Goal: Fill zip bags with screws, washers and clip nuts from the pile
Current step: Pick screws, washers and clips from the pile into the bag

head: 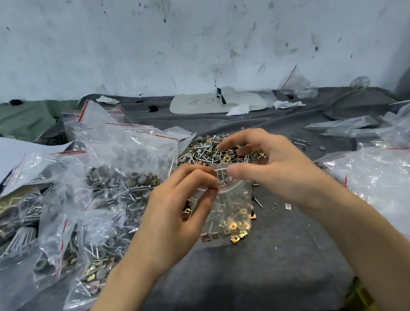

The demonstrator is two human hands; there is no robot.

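Filling step. The left hand (176, 208) grip pinches the mouth of the small clear plastic zip bag (232, 215), beside the loose metal fastener pile (203, 153). The right hand (265, 169) grip is spread above. Likely next: gather fasteners, insert.

A white wall (187, 31), scuffed and flecked with dark marks, rises well beyond the right hand (270, 171). Wrinkled grey cloth (235, 272) spreads under that hand and towards the wall. Far to its left, green cloth (20, 118) covers the back corner. The light is soft and even.
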